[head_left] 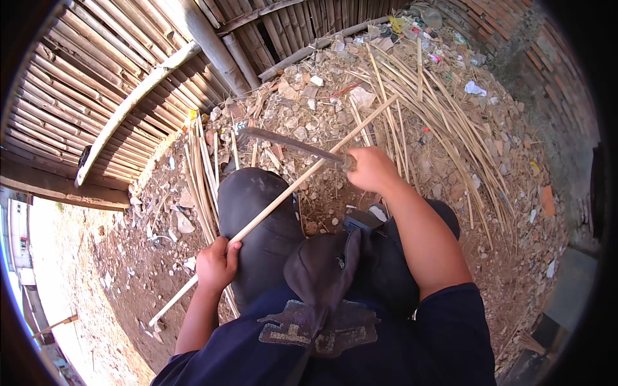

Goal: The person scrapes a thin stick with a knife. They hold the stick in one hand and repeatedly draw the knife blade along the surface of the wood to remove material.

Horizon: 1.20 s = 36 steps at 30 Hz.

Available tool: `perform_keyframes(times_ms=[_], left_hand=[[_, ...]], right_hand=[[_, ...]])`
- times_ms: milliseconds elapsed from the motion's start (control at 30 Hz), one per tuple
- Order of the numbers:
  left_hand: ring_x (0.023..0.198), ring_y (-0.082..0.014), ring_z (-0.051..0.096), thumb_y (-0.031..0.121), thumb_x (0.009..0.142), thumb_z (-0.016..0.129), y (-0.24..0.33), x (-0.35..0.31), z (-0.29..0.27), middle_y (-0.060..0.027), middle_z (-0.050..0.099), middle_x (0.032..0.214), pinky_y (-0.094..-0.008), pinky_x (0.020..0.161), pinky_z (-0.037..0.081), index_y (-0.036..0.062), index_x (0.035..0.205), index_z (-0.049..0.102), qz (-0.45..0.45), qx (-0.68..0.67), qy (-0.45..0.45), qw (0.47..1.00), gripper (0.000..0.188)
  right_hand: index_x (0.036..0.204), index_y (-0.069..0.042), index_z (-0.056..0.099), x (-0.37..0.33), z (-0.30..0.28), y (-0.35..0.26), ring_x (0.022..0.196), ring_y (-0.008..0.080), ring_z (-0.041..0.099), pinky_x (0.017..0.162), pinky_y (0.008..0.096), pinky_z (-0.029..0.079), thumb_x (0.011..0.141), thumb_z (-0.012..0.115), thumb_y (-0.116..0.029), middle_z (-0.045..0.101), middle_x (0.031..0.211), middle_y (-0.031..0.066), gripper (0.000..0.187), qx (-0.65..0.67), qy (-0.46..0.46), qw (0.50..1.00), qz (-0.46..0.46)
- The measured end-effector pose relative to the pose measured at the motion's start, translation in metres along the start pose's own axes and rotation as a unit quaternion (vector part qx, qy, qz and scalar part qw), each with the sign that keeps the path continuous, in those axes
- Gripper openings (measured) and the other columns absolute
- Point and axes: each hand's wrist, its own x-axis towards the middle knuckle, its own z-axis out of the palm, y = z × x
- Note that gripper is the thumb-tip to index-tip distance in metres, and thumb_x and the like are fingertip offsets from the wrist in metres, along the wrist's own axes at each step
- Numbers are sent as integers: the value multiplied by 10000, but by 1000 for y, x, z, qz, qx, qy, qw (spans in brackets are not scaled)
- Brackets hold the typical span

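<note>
A long pale bamboo stick (277,203) slants across my lap, from the lower left up to the far right. My left hand (216,264) is closed round its lower part, beside my left knee, with the thumb along the top. In my right hand (372,170) is a machete (286,139), gripped by its handle, which the fingers mostly hide. Its dark blade points left and crosses the stick just left of that hand. Whether the edge is cutting into the stick, I cannot tell.
Many cut bamboo strips (444,132) lie in a loose pile at the far right, and more strips (205,174) lie by my left knee. Rubble and litter cover the dirt ground. A bamboo wall (96,83) rises at the far left, a brick wall (547,77) at the right.
</note>
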Motion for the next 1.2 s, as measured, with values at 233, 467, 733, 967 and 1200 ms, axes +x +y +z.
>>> perform_keyframes(times_ms=[233,467,733,967,1200], left_hand=[[568,-423,619,383,959,663,3,-1,-11,-181,600,606,-519,537,476,58,741,523,-10,8,-10,1000,416],[569,-427,613,379,959,667,11,11,-3,-183,591,595,-513,534,470,60,734,532,2,0,0,1000,413],[597,-438,615,358,960,664,-6,-4,3,-203,603,630,-527,555,465,48,763,543,0,-12,10,1000,387],[591,-427,620,382,951,674,3,0,-7,-195,602,616,-515,548,471,55,739,538,-13,5,-14,1000,413],[595,-431,615,366,953,675,0,0,3,-201,599,625,-512,547,466,46,740,530,-18,-26,10,999,411]], right_hand=[[1240,-100,679,0,-10,-3,1060,399,661,926,449,540,785,671,-215,695,1146,226,470,26,47,995,88],[1204,-29,682,22,1,51,982,373,701,867,441,558,793,688,-194,719,1064,235,442,54,19,993,98],[1114,-112,727,-12,-13,-18,944,395,688,840,470,553,803,658,-202,713,966,235,331,-93,2,994,-63],[1153,-37,696,13,-7,38,980,379,701,861,463,553,804,675,-186,721,1063,230,381,0,63,996,65],[969,-75,694,-9,-20,-4,898,402,693,810,495,547,778,679,-178,720,889,196,218,-17,4,1000,4]])
